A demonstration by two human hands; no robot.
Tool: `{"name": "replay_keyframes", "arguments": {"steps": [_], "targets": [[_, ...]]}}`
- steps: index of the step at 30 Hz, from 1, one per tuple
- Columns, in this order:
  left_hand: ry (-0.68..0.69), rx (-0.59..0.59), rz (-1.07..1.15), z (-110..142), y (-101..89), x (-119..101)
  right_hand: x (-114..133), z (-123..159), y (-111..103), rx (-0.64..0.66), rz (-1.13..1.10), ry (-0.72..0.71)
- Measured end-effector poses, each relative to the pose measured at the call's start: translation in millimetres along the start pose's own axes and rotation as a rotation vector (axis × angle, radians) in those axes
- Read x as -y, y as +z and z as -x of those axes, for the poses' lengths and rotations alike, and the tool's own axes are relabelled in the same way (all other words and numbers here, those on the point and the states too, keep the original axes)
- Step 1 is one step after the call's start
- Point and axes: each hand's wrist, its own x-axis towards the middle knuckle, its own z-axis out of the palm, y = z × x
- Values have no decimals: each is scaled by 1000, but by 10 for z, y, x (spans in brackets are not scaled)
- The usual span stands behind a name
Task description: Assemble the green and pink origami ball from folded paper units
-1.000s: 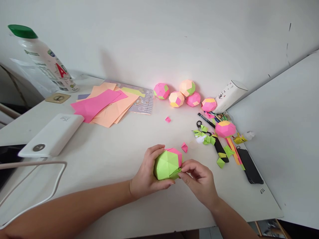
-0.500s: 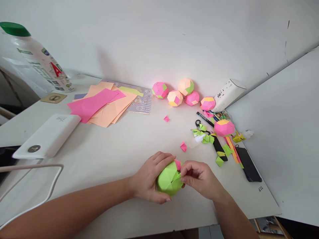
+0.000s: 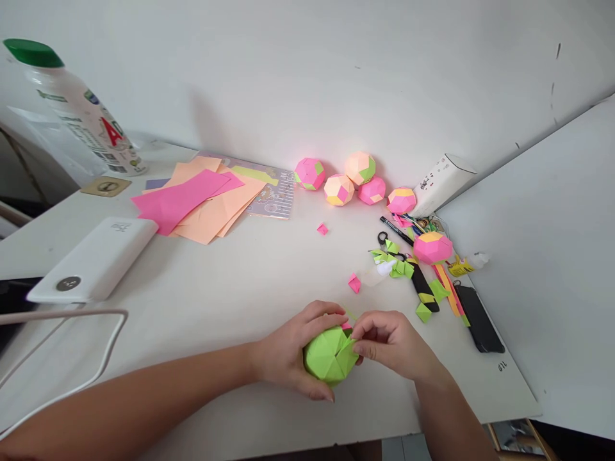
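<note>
A faceted paper ball (image 3: 329, 358), mostly light green with a little pink near its top, sits in my left hand (image 3: 295, 352). The fingers of that hand wrap over the top of the ball and the thumb lies along its lower left. My right hand (image 3: 389, 342) pinches a green paper flap (image 3: 346, 349) at the ball's right side between thumb and index finger. Part of the ball is hidden behind my fingers. Just beyond the ball lies a small folded pink paper piece (image 3: 354, 283), and farther back is another pink piece (image 3: 322, 228).
Several finished paper balls (image 3: 339, 190) rest along the wall. To the right are green folded pieces (image 3: 398, 267), scissors (image 3: 383, 238), a glue bottle (image 3: 468, 264) and a black phone (image 3: 478, 317). Leftward lie paper sheets (image 3: 206, 214), a white power bank (image 3: 96, 259) and a tall bottle (image 3: 79, 115).
The ball has come down toward the table's front edge and turned, so less pink shows. My left fingers have moved over its top, and the pinched green flap stands out more.
</note>
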Motion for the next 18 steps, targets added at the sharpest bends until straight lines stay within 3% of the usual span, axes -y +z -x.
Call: {"name": "replay_keyframes", "arguments": {"steps": [18], "targets": [[45, -6, -136, 2, 32, -41, -15, 17, -36, -11, 37, 121]]}}
